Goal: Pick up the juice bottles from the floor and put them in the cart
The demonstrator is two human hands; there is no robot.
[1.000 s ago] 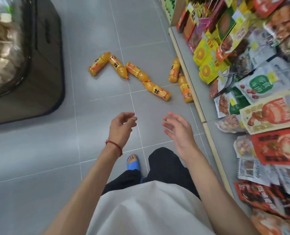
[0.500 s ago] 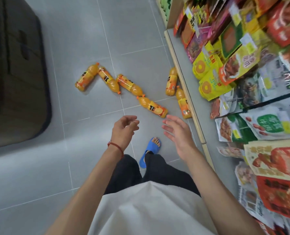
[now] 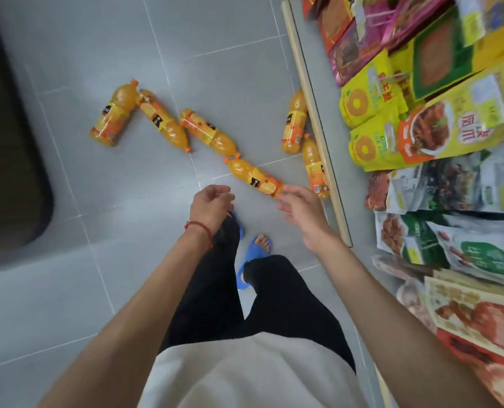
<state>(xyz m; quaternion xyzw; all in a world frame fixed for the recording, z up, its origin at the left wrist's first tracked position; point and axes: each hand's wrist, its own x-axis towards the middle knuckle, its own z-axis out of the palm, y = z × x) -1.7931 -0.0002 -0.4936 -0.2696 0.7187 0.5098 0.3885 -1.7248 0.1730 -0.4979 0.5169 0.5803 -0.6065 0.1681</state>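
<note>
Orange plastic juice bottles (image 3: pixel 255 179) lie on the grey floor just beyond both empty, loosely spread hands, left hand (image 3: pixel 211 206) and right hand (image 3: pixel 302 210); the reach is under way, crouching to grasp probably comes next.

Red characters 凤爪 on a yellow snack packet (image 3: pixel 462 125); other labels unreadable

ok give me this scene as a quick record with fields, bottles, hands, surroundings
bottles on floor: six juice bottles, all lying down, e.g. nearest bottle
bottle by shelf: two beside the shelf edge, one
left hand: empty, fingers curled loosely, above floor
right hand: empty, open, close to the nearest bottle
cart: dark object at left edge, possibly the cart
picked up: none yet
</note>
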